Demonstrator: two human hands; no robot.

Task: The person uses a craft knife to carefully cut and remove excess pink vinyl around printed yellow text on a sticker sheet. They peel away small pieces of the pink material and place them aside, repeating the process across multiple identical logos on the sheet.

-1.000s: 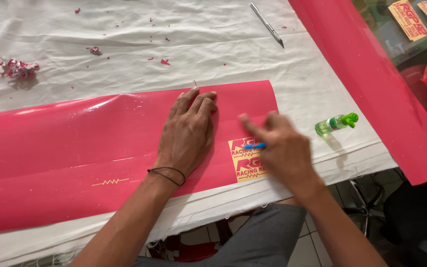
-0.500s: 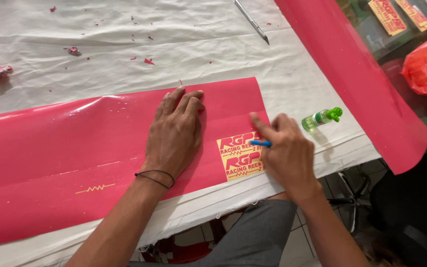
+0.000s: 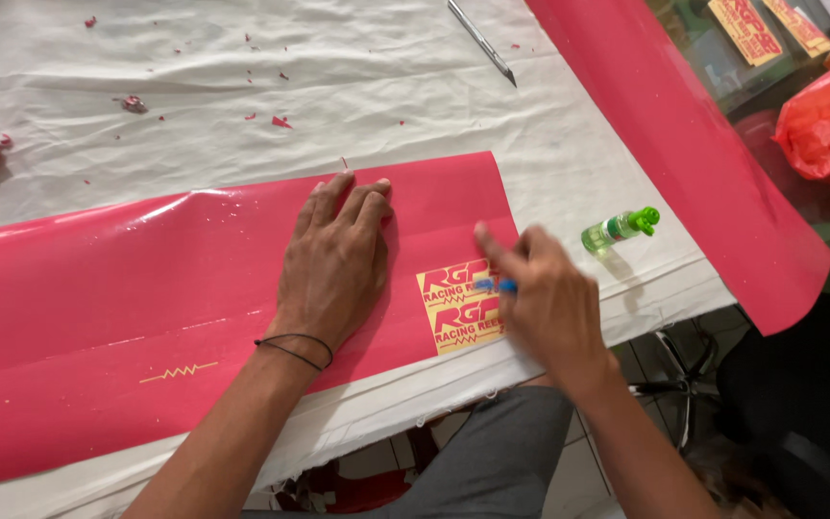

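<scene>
White cloth [image 3: 194, 86] bears glossy pink sheet [image 3: 98, 288], yellow sticker [image 3: 453, 306].

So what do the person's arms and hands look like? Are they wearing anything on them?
Both arms are bare, with no sleeves showing and no gloves. The left hand has a thin black band, like two loops of cord, around its wrist. The right hand shows no ring, watch or band. Both hands have short nails.

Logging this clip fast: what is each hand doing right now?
Left hand: open, flat on the pink sheet.
Right hand: closed on a small blue tool by the yellow sticker.
</scene>
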